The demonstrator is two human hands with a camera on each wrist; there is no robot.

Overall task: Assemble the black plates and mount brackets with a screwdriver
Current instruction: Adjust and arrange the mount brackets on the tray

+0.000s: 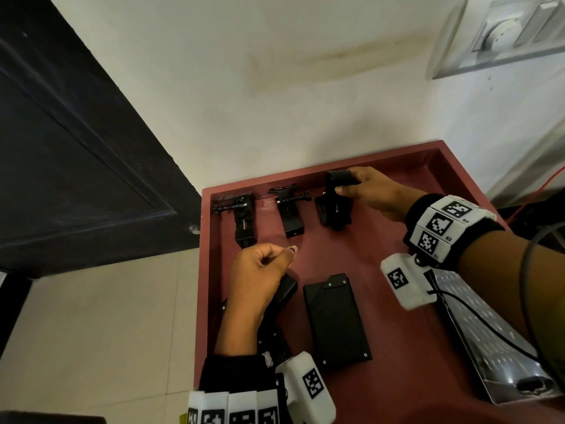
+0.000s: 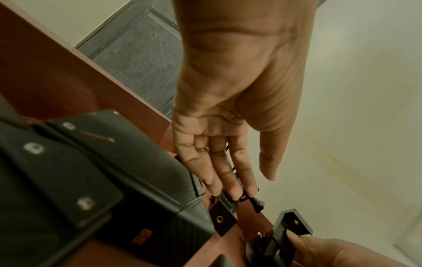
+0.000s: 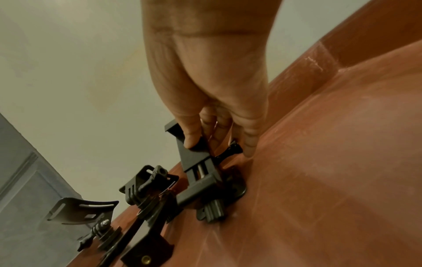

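Observation:
Three black mount brackets stand in a row at the far side of a red tray. My right hand pinches the upper clamp of the rightmost bracket between thumb and fingers; the right wrist view shows the same grip on that bracket. The middle bracket and the left bracket lie untouched. My left hand hovers over the left black plate, fingers relaxed and holding nothing. A second black plate lies flat mid-tray.
A shiny grey perforated packet lies along the tray's right side under my right forearm. The tray's far rim sits close to a pale wall. A dark door stands at the left, with tiled floor below.

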